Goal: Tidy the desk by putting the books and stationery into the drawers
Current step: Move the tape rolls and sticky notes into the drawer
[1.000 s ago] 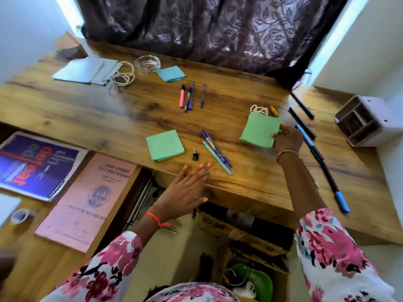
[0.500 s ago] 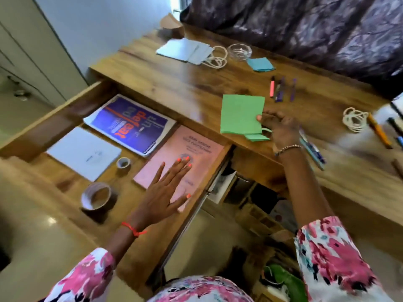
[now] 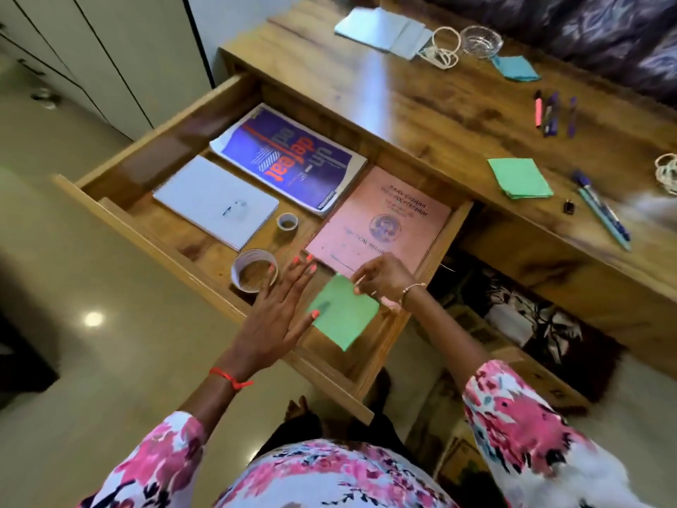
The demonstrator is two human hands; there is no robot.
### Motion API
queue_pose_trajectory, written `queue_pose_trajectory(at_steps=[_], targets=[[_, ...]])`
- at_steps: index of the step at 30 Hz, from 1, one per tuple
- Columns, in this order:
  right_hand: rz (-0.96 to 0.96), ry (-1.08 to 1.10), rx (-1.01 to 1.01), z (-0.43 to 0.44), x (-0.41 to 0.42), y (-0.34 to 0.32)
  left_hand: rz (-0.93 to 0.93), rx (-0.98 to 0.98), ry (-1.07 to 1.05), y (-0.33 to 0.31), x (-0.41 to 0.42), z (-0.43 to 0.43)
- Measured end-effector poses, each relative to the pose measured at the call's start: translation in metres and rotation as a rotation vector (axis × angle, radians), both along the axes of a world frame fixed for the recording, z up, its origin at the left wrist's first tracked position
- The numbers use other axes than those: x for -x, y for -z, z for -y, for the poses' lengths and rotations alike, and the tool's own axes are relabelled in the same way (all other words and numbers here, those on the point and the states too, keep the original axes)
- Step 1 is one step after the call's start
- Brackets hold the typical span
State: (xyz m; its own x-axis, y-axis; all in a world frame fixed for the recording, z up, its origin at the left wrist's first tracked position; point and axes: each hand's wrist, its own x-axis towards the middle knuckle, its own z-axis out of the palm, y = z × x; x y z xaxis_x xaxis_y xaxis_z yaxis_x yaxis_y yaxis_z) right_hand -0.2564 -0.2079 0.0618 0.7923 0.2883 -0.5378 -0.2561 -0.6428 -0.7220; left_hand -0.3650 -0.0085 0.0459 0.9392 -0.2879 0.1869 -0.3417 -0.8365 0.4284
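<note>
The wooden drawer (image 3: 121, 185) stands pulled out. Inside lie a blue book (image 3: 289, 159), a white notebook (image 3: 216, 201), a pink record book (image 3: 381, 221), a small tape roll (image 3: 287, 222) and a larger tape roll (image 3: 252, 270). My right hand (image 3: 381, 278) pinches the top corner of a green paper pad (image 3: 344, 313) held low over the drawer's front right corner. My left hand (image 3: 282, 306) is flat with fingers spread, its thumb touching the pad's left edge. On the desk remain another green pad (image 3: 520, 177), a blue pad (image 3: 516, 67), pens (image 3: 604, 210) and markers (image 3: 553, 113).
White papers (image 3: 384, 31), a coiled cord (image 3: 445, 49) and a glass bowl (image 3: 480, 40) sit at the desk's far side. Boxes and clutter (image 3: 513, 317) fill the space under the desk. White cabinet doors (image 3: 91, 49) stand to the left.
My right hand carried the green pad from the desk top down into the drawer's front right corner. My left hand slid from the pink book toward the drawer front.
</note>
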Motion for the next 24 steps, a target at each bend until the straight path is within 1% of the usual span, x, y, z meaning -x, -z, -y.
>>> queue_pose_trajectory(at_steps=[2, 4, 12, 18, 21, 24], targets=[[0.026, -0.072, 0.117, -0.009, 0.004, 0.01, -0.026, -0.003, -0.005, 0.004, 0.003, -0.003], [0.011, -0.102, 0.197, -0.013, 0.007, 0.018, -0.032, -0.023, -0.002, 0.007, 0.006, -0.005], [0.044, -0.178, 0.379, -0.021, 0.013, 0.032, -0.028, -0.076, -0.001, 0.01, 0.007, -0.005], [0.099, -0.21, 0.457, -0.018, 0.015, 0.038, -0.056, -0.038, -0.007, 0.011, 0.005, -0.004], [0.093, -0.218, 0.437, -0.014, 0.011, 0.035, -0.056, 0.007, -0.021, 0.01, 0.003, -0.003], [0.135, -0.179, 0.393, -0.004, 0.004, 0.017, -0.058, 0.077, -0.03, 0.006, -0.005, 0.005]])
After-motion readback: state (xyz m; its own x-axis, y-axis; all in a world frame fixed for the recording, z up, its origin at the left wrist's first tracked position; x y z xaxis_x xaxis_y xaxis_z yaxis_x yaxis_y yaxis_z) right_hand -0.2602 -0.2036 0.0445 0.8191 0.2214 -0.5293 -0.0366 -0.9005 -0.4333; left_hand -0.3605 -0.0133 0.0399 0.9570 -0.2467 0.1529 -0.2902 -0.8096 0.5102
